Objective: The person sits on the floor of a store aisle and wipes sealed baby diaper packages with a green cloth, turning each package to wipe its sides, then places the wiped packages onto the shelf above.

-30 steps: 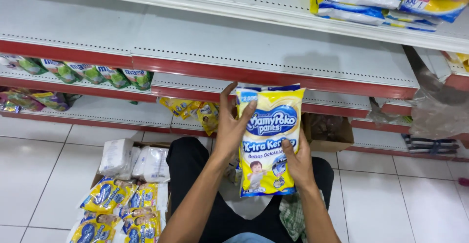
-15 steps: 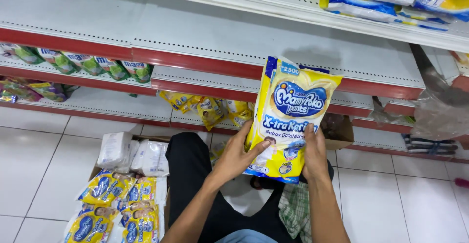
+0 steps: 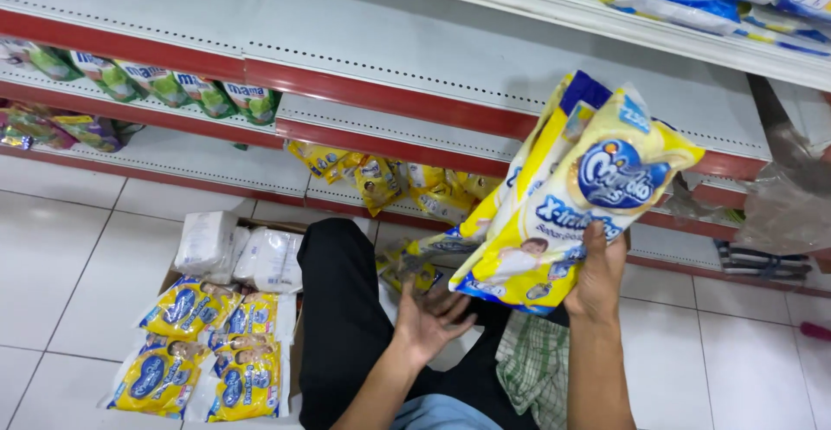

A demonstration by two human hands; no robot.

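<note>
While right hand (image 3: pixel 597 279) grips | diaper pack (image 3: pixel 571 196) tilts top-right | long axis diagonal

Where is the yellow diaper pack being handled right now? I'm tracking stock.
In the head view, the yellow diaper pack is right of centre, held up by the right hand before the red-edged shelf, above the open left hand.
</note>
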